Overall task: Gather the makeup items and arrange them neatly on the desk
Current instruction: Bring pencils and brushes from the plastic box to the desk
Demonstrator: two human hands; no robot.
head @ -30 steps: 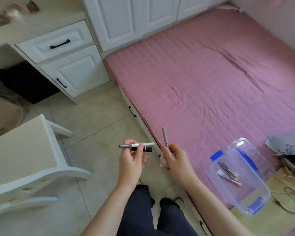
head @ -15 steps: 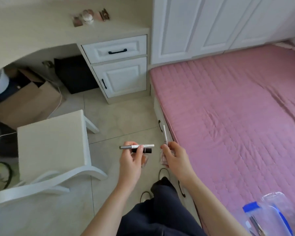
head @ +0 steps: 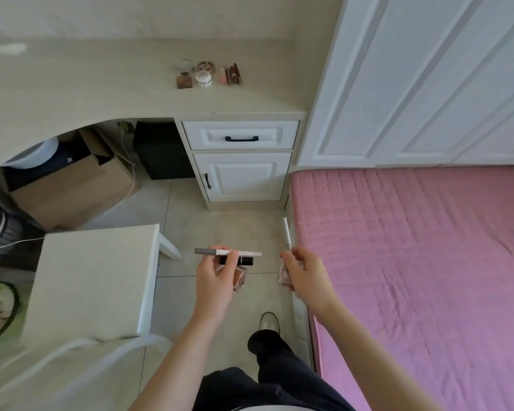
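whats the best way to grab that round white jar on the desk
Take the jar by its round sides, fingers coming down from above and closing front to back. It stands upright, low and squat, with a brown compact close on its left and other makeup behind, so the front and top are the open approaches.

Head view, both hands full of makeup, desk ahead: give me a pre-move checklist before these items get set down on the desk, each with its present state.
1. Left hand grip: ok; it holds a grey-tipped white pen, a black tube and a small pinkish compact.
2. Right hand grip: ok; it pinches a slim white pencil upright, plus a small pinkish item.
3. Free space on the desk: ok; bare top beside the makeup group already there.
4. Floor path to the desk: ok; the white chair stands to the left.
5. Everything gathered: cannot tell; only part of the pink bed shows.
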